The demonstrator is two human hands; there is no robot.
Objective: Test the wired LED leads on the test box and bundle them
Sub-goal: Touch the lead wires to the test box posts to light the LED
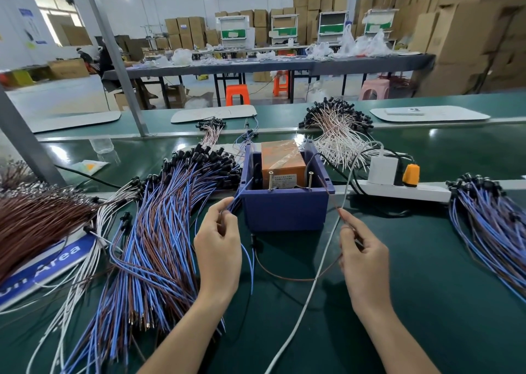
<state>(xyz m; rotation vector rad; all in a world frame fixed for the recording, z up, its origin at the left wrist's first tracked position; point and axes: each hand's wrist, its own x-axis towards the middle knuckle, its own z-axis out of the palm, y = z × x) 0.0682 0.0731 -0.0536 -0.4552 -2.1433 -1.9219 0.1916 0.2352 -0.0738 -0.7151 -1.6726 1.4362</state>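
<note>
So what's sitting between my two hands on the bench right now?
In the head view, the purple test box stands between the left hand and the right hand, with a white cable crossing the green mat beside it.

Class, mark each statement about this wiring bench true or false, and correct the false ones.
1. The left hand pinches a blue wire. True.
2. The right hand holds a white wire. False: it pinches a brown wire.
3. Two screws stand upright on the purple test box. True.
4. The power strip lies left of the box. False: it lies to the right.
5. An orange block sits inside the box. True.
</note>
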